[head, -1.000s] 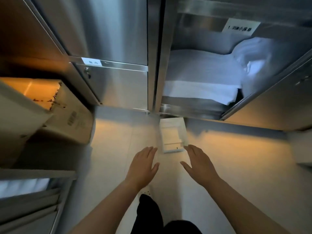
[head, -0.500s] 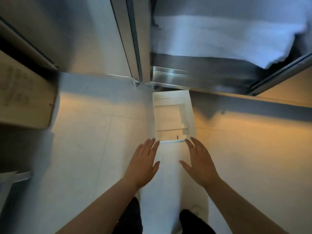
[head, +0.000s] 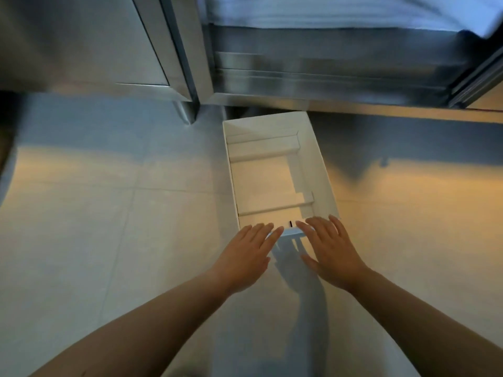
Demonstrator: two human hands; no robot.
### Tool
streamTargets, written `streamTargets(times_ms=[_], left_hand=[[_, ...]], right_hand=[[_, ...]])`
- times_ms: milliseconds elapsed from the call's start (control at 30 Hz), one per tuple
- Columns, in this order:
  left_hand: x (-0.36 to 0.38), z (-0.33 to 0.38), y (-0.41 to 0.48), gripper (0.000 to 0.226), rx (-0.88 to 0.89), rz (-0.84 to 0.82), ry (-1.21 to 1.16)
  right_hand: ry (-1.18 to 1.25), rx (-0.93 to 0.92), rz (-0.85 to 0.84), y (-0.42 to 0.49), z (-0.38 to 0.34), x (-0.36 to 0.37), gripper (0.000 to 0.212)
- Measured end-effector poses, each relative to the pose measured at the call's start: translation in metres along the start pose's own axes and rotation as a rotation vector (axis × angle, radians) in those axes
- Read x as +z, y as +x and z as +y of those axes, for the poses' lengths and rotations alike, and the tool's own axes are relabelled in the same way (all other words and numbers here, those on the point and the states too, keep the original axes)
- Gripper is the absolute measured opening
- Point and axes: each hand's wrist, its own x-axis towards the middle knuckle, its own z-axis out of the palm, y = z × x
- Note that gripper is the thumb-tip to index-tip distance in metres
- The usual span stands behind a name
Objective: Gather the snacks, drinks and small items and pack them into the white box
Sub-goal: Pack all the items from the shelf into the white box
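White box (head: 318,170) on tiled floor (head: 109,240), L hand (head: 245,257) & R hand (head: 330,253) flat-open at near rim, holding nothing

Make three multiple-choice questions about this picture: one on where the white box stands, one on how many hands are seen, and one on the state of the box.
1. Where does the white box stand?
A. On the tiled floor, before the steel cabinet
B. On a cabinet shelf
C. In the person's lap

2. How many hands are in view?
A. None
B. One
C. Two

3. What is the state of the box?
A. Shut with a lid
B. Open, no goods inside
C. Full of drinks

Answers:
1 A: its base rests on the floor below the cabinet.
2 C: the left hand and right hand both reach its near edge, fingers spread.
3 B: only white cardboard inserts show within.
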Motion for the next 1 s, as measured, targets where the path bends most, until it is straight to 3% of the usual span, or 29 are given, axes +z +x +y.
streamTargets(times_ms=[233, 500, 800, 1000], left_hand=[[0.017, -0.005, 0.004, 0.082, 0.037, 0.217, 0.153], [0.014, -0.007, 0.007, 0.095, -0.023, 0.181, 0.309], [-0.043, -0.014, 0.01, 0.025, -0.085, 0.303, 0.29], [-0.145, 0.008, 0.001, 0.024, -0.098, 0.17, 0.121]], right_hand=[[-0.028, 0.0, 0.162, 0.013, 0.003, 0.019, 0.053], [-0.038, 0.018, 0.229, 0.022, 0.002, 0.027, 0.048], [-0.011, 0.033, 0.328, 0.04, -0.008, -0.009, 0.046], [0.037, 0.024, 0.158, 0.032, -0.013, -0.108, 0.064]])
